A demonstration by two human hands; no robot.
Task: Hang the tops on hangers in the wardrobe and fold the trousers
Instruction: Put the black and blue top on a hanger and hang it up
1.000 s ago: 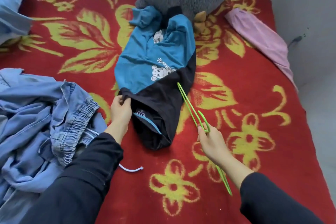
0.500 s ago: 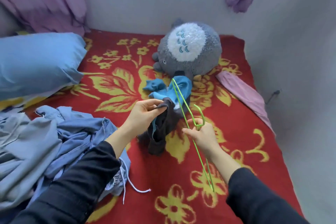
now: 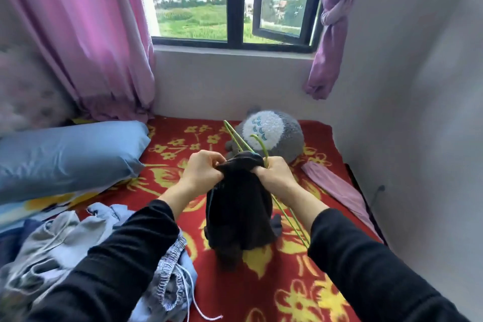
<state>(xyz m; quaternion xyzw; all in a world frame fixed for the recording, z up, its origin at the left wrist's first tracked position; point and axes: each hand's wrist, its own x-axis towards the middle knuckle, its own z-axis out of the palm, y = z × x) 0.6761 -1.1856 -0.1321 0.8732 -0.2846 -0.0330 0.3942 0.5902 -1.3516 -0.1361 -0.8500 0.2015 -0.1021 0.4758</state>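
I hold a small top (image 3: 239, 206) up over the red flowered bed (image 3: 274, 293); only its black side shows and it hangs down between my hands. My left hand (image 3: 202, 171) grips the bunched fabric at its upper left. My right hand (image 3: 274, 174) grips the fabric's upper right together with a thin green hanger (image 3: 257, 142). The hanger's hook and one arm stick up above the fabric, and its other arm runs down past my right wrist. A heap of blue and grey trousers and clothes (image 3: 78, 256) lies at the lower left.
A grey plush toy (image 3: 271, 136) sits at the far end of the bed. A blue pillow (image 3: 68, 154) lies at the left, a pink cloth (image 3: 337, 185) along the right wall. Pink curtains (image 3: 99, 42) frame a window (image 3: 230, 0) ahead.
The top has been lifted off the bed and both hands have come together at its upper edge. The hanger now pokes through the fabric. My view has tilted up to the window.
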